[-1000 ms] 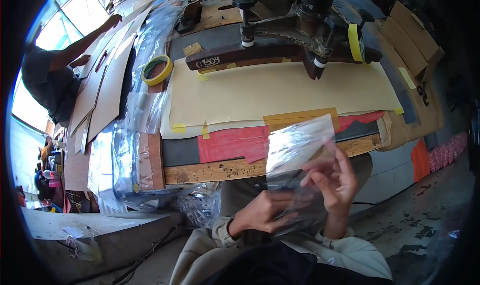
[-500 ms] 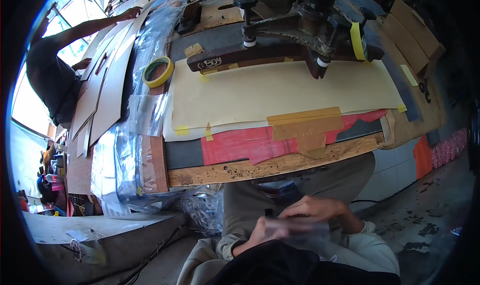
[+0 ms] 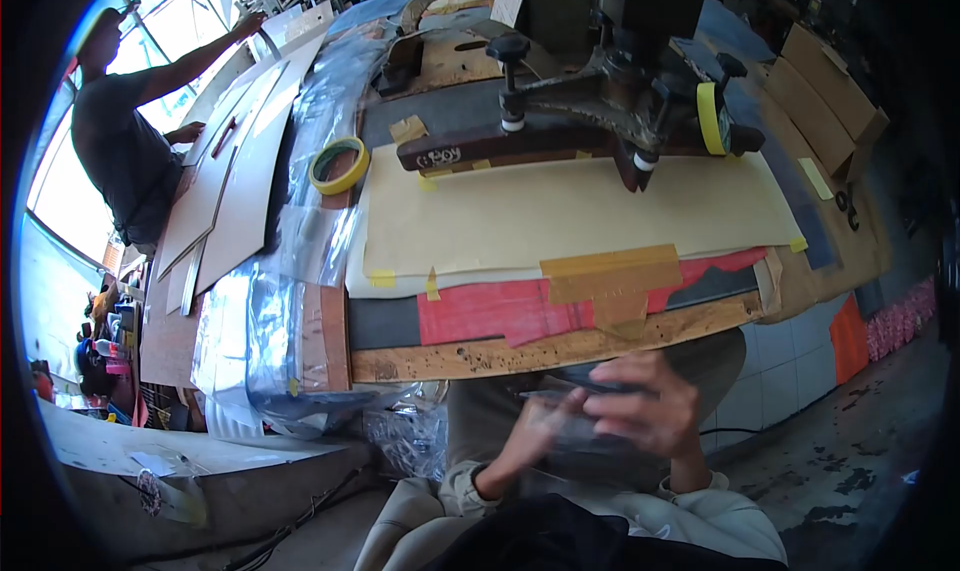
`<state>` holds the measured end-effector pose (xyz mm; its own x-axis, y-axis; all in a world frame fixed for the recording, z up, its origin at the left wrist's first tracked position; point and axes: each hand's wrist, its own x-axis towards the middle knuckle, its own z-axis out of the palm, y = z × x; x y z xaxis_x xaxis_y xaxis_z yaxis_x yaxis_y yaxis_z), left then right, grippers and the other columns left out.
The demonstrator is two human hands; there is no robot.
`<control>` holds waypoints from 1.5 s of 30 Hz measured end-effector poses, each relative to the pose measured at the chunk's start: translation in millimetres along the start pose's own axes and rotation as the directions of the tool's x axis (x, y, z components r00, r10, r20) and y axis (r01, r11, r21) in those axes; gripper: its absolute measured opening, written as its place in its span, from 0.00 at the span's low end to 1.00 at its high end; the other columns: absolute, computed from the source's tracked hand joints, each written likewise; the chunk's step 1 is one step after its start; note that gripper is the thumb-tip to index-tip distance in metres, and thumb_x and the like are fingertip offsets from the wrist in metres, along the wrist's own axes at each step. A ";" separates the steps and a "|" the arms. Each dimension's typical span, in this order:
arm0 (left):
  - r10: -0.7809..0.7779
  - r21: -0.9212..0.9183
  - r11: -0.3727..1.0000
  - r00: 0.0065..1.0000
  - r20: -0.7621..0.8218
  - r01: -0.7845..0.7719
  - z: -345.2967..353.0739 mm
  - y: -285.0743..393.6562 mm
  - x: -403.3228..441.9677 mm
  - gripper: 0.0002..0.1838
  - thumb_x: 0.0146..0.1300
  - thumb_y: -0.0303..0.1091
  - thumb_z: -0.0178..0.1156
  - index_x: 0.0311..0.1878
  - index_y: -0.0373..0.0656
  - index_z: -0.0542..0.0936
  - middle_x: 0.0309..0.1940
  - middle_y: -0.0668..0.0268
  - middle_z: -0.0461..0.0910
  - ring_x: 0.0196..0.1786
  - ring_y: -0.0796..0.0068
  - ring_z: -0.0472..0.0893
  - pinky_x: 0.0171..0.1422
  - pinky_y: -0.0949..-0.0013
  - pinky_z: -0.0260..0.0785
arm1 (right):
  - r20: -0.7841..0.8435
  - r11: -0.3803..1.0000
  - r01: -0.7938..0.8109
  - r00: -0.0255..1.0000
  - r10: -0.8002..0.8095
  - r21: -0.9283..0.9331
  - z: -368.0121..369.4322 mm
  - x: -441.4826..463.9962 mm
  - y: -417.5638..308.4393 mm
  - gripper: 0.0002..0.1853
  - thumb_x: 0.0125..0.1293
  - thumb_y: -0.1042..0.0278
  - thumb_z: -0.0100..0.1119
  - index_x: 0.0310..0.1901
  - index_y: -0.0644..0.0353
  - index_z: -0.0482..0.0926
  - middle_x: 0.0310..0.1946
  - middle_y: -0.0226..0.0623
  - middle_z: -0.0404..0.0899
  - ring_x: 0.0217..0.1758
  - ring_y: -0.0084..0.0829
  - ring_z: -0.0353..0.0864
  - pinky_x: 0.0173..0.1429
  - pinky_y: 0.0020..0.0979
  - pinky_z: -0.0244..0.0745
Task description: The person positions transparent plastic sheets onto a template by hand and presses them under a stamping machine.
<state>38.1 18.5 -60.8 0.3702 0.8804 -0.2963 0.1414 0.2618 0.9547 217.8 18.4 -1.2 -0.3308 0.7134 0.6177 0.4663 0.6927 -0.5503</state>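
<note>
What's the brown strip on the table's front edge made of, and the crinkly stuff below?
The brown strip looks like worn wood, perhaps unpainted: it has grain and little dark holes. The crinkly stuff looks like clear, shiny plastic film: it wrinkles and catches the light. I can't tell which plastic.

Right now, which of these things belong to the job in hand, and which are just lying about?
Seem part of the job:
- left hand and right hand
- what looks like clear plastic between them, blurred

Seem to be lying about, untouched by these hands:
- tape roll on the left
- cardboard box
- red sheet
</note>
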 end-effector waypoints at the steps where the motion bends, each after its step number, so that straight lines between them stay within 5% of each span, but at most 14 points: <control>1: -0.075 -0.161 0.983 0.992 0.097 0.090 1.7 -7.4 3.1 0.23 0.67 0.47 0.54 0.43 0.29 0.76 0.33 0.62 0.81 0.36 0.78 0.76 0.41 0.74 0.67 | -0.072 0.996 -0.082 0.994 0.079 -0.029 1.9 3.9 9.3 0.26 0.46 0.63 0.73 0.50 0.55 0.78 0.45 0.36 0.80 0.47 0.38 0.79 0.54 0.36 0.72; 3: -0.223 -0.415 0.848 0.932 0.287 0.331 4.7 -16.9 10.0 0.36 0.61 0.52 0.61 0.55 0.24 0.69 0.40 0.56 0.79 0.46 0.71 0.78 0.53 0.72 0.68 | -0.229 0.965 -0.251 0.946 0.228 -0.076 4.8 21.4 22.4 0.26 0.47 0.64 0.72 0.50 0.59 0.77 0.41 0.35 0.81 0.44 0.38 0.80 0.51 0.35 0.73; 4: -0.267 -0.376 0.879 0.956 0.118 0.292 10.3 -14.6 4.8 0.32 0.61 0.52 0.61 0.50 0.25 0.73 0.35 0.59 0.79 0.41 0.73 0.78 0.49 0.73 0.68 | -0.242 0.892 -0.451 0.864 0.443 0.024 11.1 25.7 23.2 0.33 0.46 0.64 0.73 0.56 0.64 0.72 0.48 0.41 0.77 0.49 0.41 0.76 0.55 0.37 0.71; 7: -0.269 -0.203 0.945 0.963 -0.032 0.258 8.9 -32.5 0.2 0.27 0.62 0.51 0.61 0.37 0.28 0.80 0.25 0.65 0.78 0.31 0.79 0.76 0.40 0.75 0.67 | -0.395 0.814 -0.529 0.819 0.415 -0.241 26.6 47.6 32.7 0.41 0.46 0.64 0.73 0.62 0.65 0.65 0.57 0.47 0.68 0.57 0.45 0.69 0.60 0.40 0.66; 8: -0.261 -0.143 0.956 0.965 -0.019 0.256 6.3 -35.8 -0.2 0.27 0.62 0.51 0.61 0.33 0.29 0.81 0.22 0.66 0.77 0.29 0.81 0.74 0.38 0.75 0.66 | -0.319 0.798 -0.505 0.855 0.409 -0.329 26.3 51.5 34.5 0.43 0.48 0.64 0.71 0.65 0.66 0.60 0.63 0.50 0.60 0.63 0.48 0.63 0.64 0.43 0.61; 11: -0.295 -0.070 0.955 0.951 -0.093 0.290 14.6 -32.7 -10.4 0.26 0.62 0.51 0.61 0.31 0.30 0.80 0.21 0.70 0.75 0.26 0.85 0.69 0.31 0.75 0.61 | -0.145 0.753 -0.405 0.910 0.389 -0.519 27.9 69.8 38.6 0.39 0.52 0.64 0.67 0.64 0.66 0.61 0.62 0.48 0.62 0.63 0.45 0.64 0.66 0.45 0.59; 13: -0.175 0.075 0.981 0.981 -0.085 0.182 23.2 -59.4 -29.3 0.18 0.62 0.45 0.61 0.42 0.38 0.77 0.28 0.65 0.72 0.33 0.76 0.68 0.38 0.72 0.60 | -0.050 0.725 -0.328 0.925 0.377 -0.606 32.5 82.7 45.3 0.31 0.57 0.67 0.60 0.62 0.66 0.64 0.59 0.46 0.64 0.62 0.41 0.66 0.67 0.48 0.57; 17: -0.225 0.298 0.938 0.964 0.144 0.175 13.7 -65.7 -31.0 0.25 0.62 0.36 0.61 0.63 0.51 0.71 0.47 0.51 0.69 0.51 0.53 0.72 0.58 0.64 0.64 | 0.017 0.748 -0.267 0.937 0.348 -0.607 39.9 90.9 59.4 0.25 0.55 0.71 0.56 0.57 0.66 0.70 0.52 0.42 0.69 0.60 0.38 0.69 0.65 0.49 0.59; 20: -0.184 0.099 0.977 0.981 -0.060 0.189 22.1 -64.5 -17.3 0.16 0.63 0.42 0.60 0.45 0.38 0.78 0.34 0.61 0.76 0.37 0.74 0.74 0.44 0.73 0.65 | 0.004 0.746 -0.263 0.942 0.335 -0.612 40.5 90.7 58.9 0.24 0.53 0.72 0.57 0.55 0.65 0.72 0.51 0.41 0.70 0.59 0.37 0.70 0.64 0.47 0.60; 22: -0.211 -0.041 0.977 0.962 -0.170 0.207 28.1 -66.9 -12.6 0.20 0.63 0.45 0.60 0.37 0.31 0.81 0.29 0.65 0.81 0.32 0.83 0.76 0.38 0.76 0.66 | -0.016 0.754 -0.258 0.950 0.313 -0.604 41.5 89.6 58.5 0.25 0.52 0.72 0.57 0.55 0.64 0.73 0.50 0.40 0.71 0.59 0.36 0.70 0.63 0.46 0.61; 32: -0.324 -0.048 0.946 0.933 -0.155 0.320 22.3 -51.5 -12.2 0.28 0.60 0.49 0.63 0.45 0.26 0.76 0.39 0.54 0.81 0.42 0.74 0.78 0.47 0.72 0.68 | -0.042 0.772 -0.236 0.964 0.262 -0.590 43.2 85.6 61.2 0.22 0.52 0.74 0.57 0.51 0.66 0.76 0.52 0.41 0.73 0.58 0.38 0.71 0.62 0.45 0.63; 36: -0.497 -0.290 0.850 0.853 -0.163 0.440 21.1 -19.0 -0.9 0.32 0.59 0.51 0.64 0.45 0.24 0.75 0.41 0.50 0.80 0.45 0.71 0.78 0.51 0.71 0.67 | -0.052 0.769 -0.241 0.964 0.262 -0.592 42.9 87.8 58.8 0.21 0.52 0.75 0.56 0.50 0.66 0.77 0.51 0.41 0.73 0.58 0.38 0.71 0.61 0.44 0.64; 42: -0.505 -0.129 0.850 0.860 0.072 0.511 10.9 -54.3 4.4 0.36 0.59 0.51 0.63 0.53 0.22 0.68 0.45 0.47 0.78 0.50 0.66 0.77 0.56 0.68 0.65 | -0.057 0.753 -0.255 0.959 0.279 -0.607 42.4 88.9 58.9 0.19 0.50 0.74 0.56 0.47 0.65 0.75 0.48 0.41 0.72 0.56 0.38 0.71 0.61 0.46 0.62; 45: -0.481 -0.246 0.850 0.877 -0.003 0.465 13.9 -34.6 4.7 0.35 0.60 0.49 0.63 0.54 0.24 0.67 0.46 0.48 0.78 0.50 0.66 0.77 0.56 0.67 0.65 | -0.062 0.731 -0.297 0.942 0.331 -0.614 42.2 90.2 57.7 0.20 0.48 0.73 0.57 0.47 0.62 0.74 0.46 0.42 0.70 0.56 0.39 0.69 0.62 0.48 0.60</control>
<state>47.6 8.1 -95.6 0.2537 0.6474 -0.7187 0.0665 0.7296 0.6807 180.3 127.2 -0.9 -0.1069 0.8943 0.4345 0.9431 0.2296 -0.2406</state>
